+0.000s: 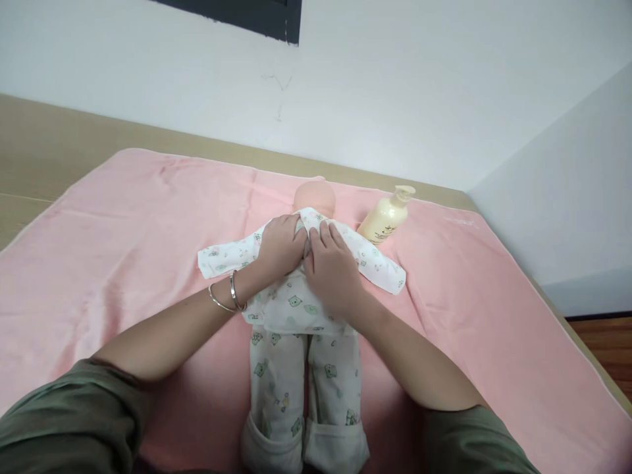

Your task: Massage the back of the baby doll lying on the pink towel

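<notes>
Doll (315, 196) lies on the pink sheet (162, 197), head pointing away from the person; front or back uppermost cannot be told. Judged done: patterned top (296, 306) on, both sleeves spread out to the doll's sides; trousers (279, 375) on, ends turned up. Judged left: the upper part of the top, under both hands; whether it is fastened there cannot be told. Left hand (282, 245): fingers loosely bent on the cloth below the doll's head. Right hand (334, 266): fingers a little apart, laid over the doll's chest area. Pinch on the cloth, either hand: cannot tell.

Surface: sheet creased, reaching well past the doll on both sides. Pump bottle (388, 214) leans beside the doll's sleeve, right-hand side. Beyond the doll's head: bare tan board (99, 131), then white wall (385, 99) with faint marks; dark panel (247, 16) higher up.
</notes>
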A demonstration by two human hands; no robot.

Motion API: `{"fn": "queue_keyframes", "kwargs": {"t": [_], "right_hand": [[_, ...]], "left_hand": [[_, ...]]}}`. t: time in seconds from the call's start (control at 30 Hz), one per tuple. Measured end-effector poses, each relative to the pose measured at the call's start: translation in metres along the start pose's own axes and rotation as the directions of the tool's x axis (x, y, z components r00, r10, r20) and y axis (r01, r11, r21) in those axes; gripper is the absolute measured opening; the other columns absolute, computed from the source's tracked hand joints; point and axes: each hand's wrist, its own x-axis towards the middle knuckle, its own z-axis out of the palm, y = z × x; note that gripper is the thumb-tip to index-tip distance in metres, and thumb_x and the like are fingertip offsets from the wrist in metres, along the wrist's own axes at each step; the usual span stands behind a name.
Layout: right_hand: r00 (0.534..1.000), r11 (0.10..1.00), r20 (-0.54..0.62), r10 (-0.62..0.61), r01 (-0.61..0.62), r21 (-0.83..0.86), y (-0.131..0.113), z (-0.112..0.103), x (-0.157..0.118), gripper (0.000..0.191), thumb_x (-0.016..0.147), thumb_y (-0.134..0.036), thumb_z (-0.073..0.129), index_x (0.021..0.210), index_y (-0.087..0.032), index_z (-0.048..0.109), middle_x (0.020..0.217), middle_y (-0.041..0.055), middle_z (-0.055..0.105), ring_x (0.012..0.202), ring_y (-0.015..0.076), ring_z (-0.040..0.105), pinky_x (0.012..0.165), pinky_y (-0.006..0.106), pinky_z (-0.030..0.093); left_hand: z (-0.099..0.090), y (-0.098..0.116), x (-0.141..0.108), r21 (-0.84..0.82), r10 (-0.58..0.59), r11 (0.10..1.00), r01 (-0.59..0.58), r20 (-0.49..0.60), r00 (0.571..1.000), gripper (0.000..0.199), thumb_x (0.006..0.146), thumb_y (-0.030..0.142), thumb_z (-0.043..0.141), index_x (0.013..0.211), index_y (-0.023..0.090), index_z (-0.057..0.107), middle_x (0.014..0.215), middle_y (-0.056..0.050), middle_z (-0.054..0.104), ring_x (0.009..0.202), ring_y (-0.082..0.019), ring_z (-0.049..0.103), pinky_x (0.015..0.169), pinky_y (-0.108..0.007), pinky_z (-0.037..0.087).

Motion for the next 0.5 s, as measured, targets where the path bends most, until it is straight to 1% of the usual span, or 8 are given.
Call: {"fn": "queue_keyframes", "kwargs": {"t": [0.07,0.1,0.17,0.23,0.3,0.37,0.43,0.5], "right_hand": [[1.000,0.998,0.003,0.006,-0.006,0.065,0.010,-0.001,0.009,0.054,0.096,-0.021,0.038,0.146,-0.004,0.050,0.159,0.0205,0.045,0.153,0.0351,0.034,0.125,0.055,0.032],[1.000,0.995,0.001,0.016,-0.016,0.094,0.017,-0.001,0.015,0.053,0.095,-0.020,0.038,0.143,-0.005,0.053,0.157,0.0195,0.048,0.151,0.0339,0.037,0.125,0.054,0.034],[0.998,0.991,-0.004,0.060,-0.059,0.123,0.032,-0.002,0.029,0.048,0.094,-0.019,0.036,0.134,-0.006,0.058,0.147,0.0202,0.058,0.142,0.0331,0.048,0.121,0.054,0.038],[0.993,0.986,0.007,0.119,-0.119,0.115,0.044,-0.001,0.040,0.043,0.094,-0.022,0.037,0.126,-0.006,0.061,0.135,0.0217,0.065,0.130,0.0339,0.057,0.116,0.054,0.042],[0.989,0.985,0.020,0.148,-0.149,0.082,0.051,0.000,0.046,0.043,0.095,-0.026,0.038,0.126,-0.005,0.060,0.134,0.0234,0.065,0.129,0.0345,0.058,0.115,0.053,0.043],[0.990,0.989,0.022,0.140,-0.141,0.034,0.051,0.002,0.045,0.047,0.096,-0.026,0.037,0.131,-0.002,0.057,0.139,0.0251,0.062,0.133,0.0351,0.055,0.117,0.052,0.040],[0.994,0.994,0.007,0.105,-0.105,-0.017,0.043,0.003,0.038,0.050,0.098,-0.024,0.032,0.134,0.002,0.056,0.140,0.0272,0.061,0.135,0.0368,0.053,0.118,0.054,0.039],[0.998,0.997,-0.017,0.060,-0.061,-0.054,0.032,0.003,0.028,0.053,0.099,-0.023,0.030,0.137,0.006,0.053,0.141,0.0302,0.059,0.137,0.0393,0.052,0.117,0.058,0.038]], "left_hand": [[-0.003,0.008,-0.008,0.106,0.070,0.992,-0.070,0.010,0.998,0.035,0.094,0.020,0.032,0.103,0.011,0.065,0.103,-0.019,0.070,0.099,-0.031,0.064,0.091,-0.047,0.052],[-0.004,0.013,-0.014,0.141,0.092,0.986,-0.092,0.006,0.996,0.036,0.094,0.019,0.032,0.105,0.010,0.065,0.108,-0.021,0.069,0.103,-0.032,0.063,0.094,-0.048,0.051],[-0.005,0.023,-0.026,0.178,0.126,0.977,-0.121,-0.017,0.992,0.038,0.095,0.021,0.034,0.117,0.007,0.062,0.122,-0.023,0.066,0.117,-0.035,0.060,0.101,-0.050,0.049],[-0.006,0.031,-0.036,0.202,0.145,0.970,-0.136,-0.034,0.989,0.043,0.097,0.023,0.036,0.131,0.005,0.056,0.137,-0.024,0.059,0.130,-0.036,0.054,0.109,-0.052,0.046],[-0.007,0.035,-0.042,0.215,0.169,0.964,-0.159,-0.028,0.985,0.046,0.097,0.025,0.038,0.136,0.004,0.053,0.146,-0.025,0.053,0.137,-0.037,0.049,0.114,-0.053,0.042],[-0.009,0.035,-0.040,0.189,0.167,0.968,-0.162,-0.009,0.986,0.042,0.096,0.024,0.039,0.129,0.005,0.057,0.143,-0.026,0.055,0.135,-0.037,0.050,0.113,-0.053,0.043],[-0.011,0.029,-0.032,0.135,0.157,0.978,-0.157,0.012,0.988,0.033,0.094,0.022,0.039,0.114,0.009,0.063,0.128,-0.023,0.063,0.122,-0.035,0.057,0.107,-0.051,0.047],[-0.014,0.021,-0.019,0.088,0.138,0.986,-0.142,0.047,0.989,0.026,0.092,0.020,0.040,0.099,0.014,0.064,0.109,-0.019,0.068,0.106,-0.032,0.062,0.097,-0.048,0.051]]}}
